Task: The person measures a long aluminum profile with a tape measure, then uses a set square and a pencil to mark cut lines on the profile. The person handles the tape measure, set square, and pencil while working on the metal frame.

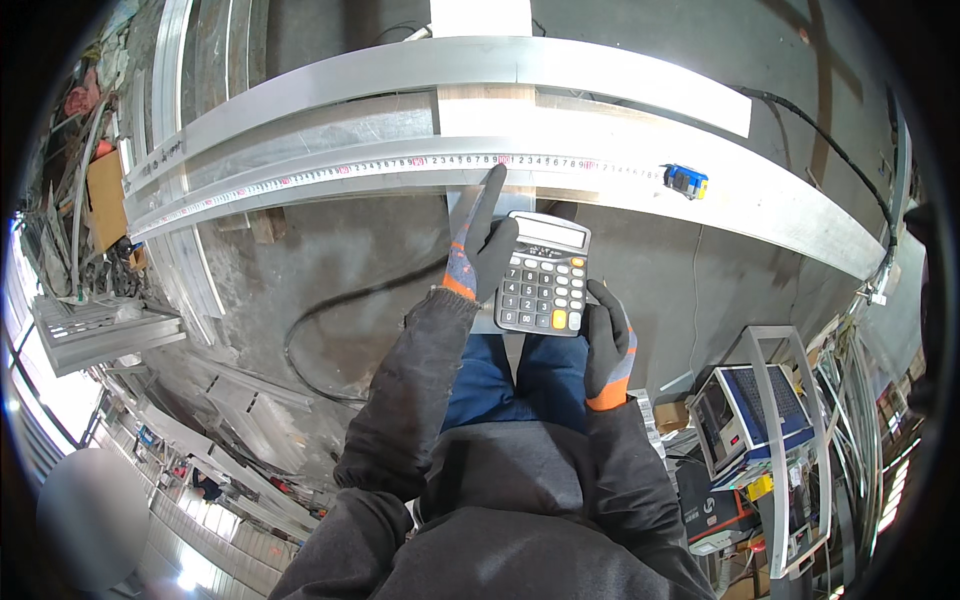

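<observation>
The calculator (540, 275) hides some of the gloved right hand's (607, 345) fingers. A white panel (481, 18) runs off the top edge. The grey disc (92, 520) lower left is blurred.

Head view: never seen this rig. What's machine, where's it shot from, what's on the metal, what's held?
There is no robot here, just a person wearing gloves. The single picture comes from a wide fisheye camera on their head, looking down, so straight edges look bent. The right hand holds a calculator at its lower right edge. The left hand is beside its upper left edge, index finger pointing up to the measuring tape; whether it touches is unclear. That tape lies extended along the nearer long metal bar, its blue case at the right end.
</observation>
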### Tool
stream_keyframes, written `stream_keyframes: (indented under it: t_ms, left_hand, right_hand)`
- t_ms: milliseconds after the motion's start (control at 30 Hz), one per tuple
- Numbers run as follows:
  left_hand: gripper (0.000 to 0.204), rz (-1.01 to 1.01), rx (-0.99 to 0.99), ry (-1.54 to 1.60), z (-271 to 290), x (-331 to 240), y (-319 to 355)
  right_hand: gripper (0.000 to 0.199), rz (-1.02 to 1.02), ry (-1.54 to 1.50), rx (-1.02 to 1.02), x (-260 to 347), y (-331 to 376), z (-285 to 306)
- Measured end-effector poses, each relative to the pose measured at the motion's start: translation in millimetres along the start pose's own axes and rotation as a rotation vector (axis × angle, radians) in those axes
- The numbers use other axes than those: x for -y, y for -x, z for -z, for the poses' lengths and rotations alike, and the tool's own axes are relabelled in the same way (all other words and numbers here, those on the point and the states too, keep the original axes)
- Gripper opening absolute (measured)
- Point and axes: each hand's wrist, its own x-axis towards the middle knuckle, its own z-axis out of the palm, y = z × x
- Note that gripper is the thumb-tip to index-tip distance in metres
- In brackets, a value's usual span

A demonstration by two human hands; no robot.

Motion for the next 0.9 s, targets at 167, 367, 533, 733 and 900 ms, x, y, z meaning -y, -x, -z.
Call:
stream_keyframes:
  t_ms: [167,367,533,733,900]
  left_hand:
    - [0.070,-0.068,-0.041,-0.070,-1.9,6.7,-2.7]
    - [0.071,-0.166,-0.071,-0.142,-5.6,12.5,-5.7]
    - [0.069,-0.168,-0.074,-0.134,-5.5,11.3,-6.3]
    - [0.070,-0.112,-0.063,-0.076,-6.6,8.2,-5.4]
    - [0.069,-0.208,-0.085,-0.155,-5.3,10.6,-9.0]
  right_hand:
    - [0.035,0.004,0.018,0.015,0.8,1.5,0.2]
    - [0.041,-0.009,0.122,0.065,3.2,3.8,6.9]
    - [0.046,0.018,0.079,0.097,8.6,7.8,-0.2]
    - [0.046,-0.046,0.018,0.073,12.8,8.6,-3.9]
    - [0.041,-0.024,0.100,0.066,12.8,7.0,0.9]
